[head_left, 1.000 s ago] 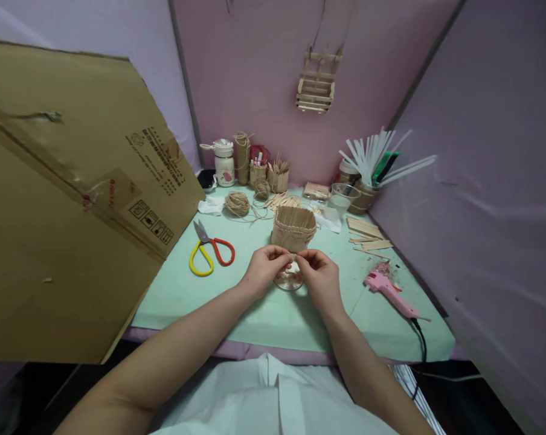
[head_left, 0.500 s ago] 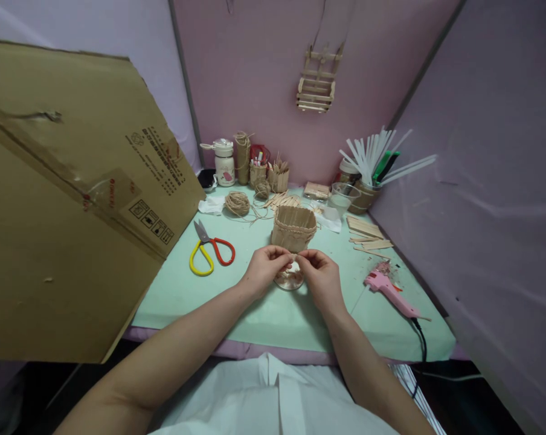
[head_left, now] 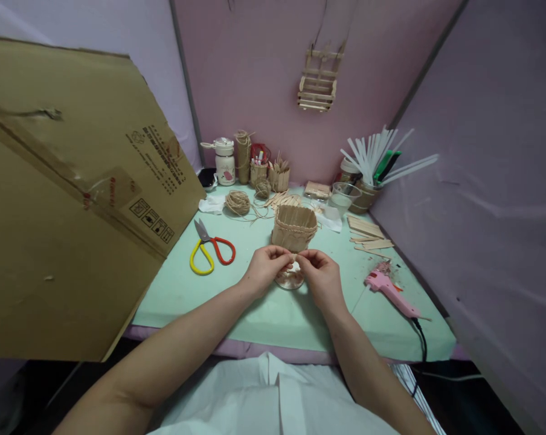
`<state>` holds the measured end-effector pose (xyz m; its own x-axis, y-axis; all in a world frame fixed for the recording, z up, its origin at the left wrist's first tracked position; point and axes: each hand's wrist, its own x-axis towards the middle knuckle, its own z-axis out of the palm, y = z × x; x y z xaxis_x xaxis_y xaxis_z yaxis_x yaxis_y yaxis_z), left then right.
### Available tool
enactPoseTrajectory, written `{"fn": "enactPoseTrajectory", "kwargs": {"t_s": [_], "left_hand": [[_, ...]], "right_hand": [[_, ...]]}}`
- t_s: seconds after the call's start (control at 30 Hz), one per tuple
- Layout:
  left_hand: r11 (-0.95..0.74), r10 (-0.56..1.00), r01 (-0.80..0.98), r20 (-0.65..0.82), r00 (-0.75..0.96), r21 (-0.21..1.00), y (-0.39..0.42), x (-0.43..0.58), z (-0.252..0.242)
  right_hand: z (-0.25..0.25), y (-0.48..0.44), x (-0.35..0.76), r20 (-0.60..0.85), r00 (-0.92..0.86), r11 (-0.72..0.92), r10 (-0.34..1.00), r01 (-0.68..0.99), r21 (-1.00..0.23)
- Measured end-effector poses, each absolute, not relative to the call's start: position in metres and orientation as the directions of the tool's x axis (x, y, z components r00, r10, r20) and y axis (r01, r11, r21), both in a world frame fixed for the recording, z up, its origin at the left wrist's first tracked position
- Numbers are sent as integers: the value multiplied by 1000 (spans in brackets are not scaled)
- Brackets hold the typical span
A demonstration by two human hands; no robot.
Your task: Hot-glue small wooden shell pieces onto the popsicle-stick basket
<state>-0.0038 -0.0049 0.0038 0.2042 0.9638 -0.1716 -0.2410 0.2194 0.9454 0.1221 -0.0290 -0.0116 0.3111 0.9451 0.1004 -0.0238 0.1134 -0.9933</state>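
My left hand [head_left: 269, 269] and my right hand [head_left: 319, 277] meet in front of me, each with thumb and fingers pinched together. Between the fingertips is something small and pale, too small to name. Right below them lies a small round dish [head_left: 290, 280] with brownish bits in it, partly covered by my hands. Just behind my fingers stands a wooden-stick container [head_left: 295, 228], open at the top, with a braided cord around its rim. To the left of my left hand lie scissors [head_left: 206, 246], blades apart, with one yellow and one red handle.
A pink glue gun [head_left: 393, 293] with a black cable lies at right, near wooden sticks [head_left: 368, 232]. Twine [head_left: 237, 203], a bottle [head_left: 224, 162] and a clear plastic cup [head_left: 342, 199] stand along the back. A large cardboard sheet [head_left: 73, 205] leans at left.
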Motion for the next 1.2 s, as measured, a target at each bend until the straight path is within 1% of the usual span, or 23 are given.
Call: {"fn": "enactPoseTrajectory", "kwargs": {"t_s": [0.43,0.8,0.97,1.1,1.2], "left_hand": [[214,965,-232,-168,200,949,-6,-3,4],[242,957,-249,-190,217,938,-4,-4,4],[242,957,-268,-183,227,933,-3,-5,4],[240,956,-271,-179,232,932,-3,-5,2],[227,958,-265,-166,235,937,-3,-4,0]], "right_hand": [[-15,-27,123,86,316,94,945,-10,-996],[-11,-29,124,78,319,100,944,-54,-994],[-10,-30,127,113,340,126,934,-14,-992],[-10,-31,128,130,304,119,944,53,-991],[-11,-32,128,127,283,110,951,74,-991]]}}
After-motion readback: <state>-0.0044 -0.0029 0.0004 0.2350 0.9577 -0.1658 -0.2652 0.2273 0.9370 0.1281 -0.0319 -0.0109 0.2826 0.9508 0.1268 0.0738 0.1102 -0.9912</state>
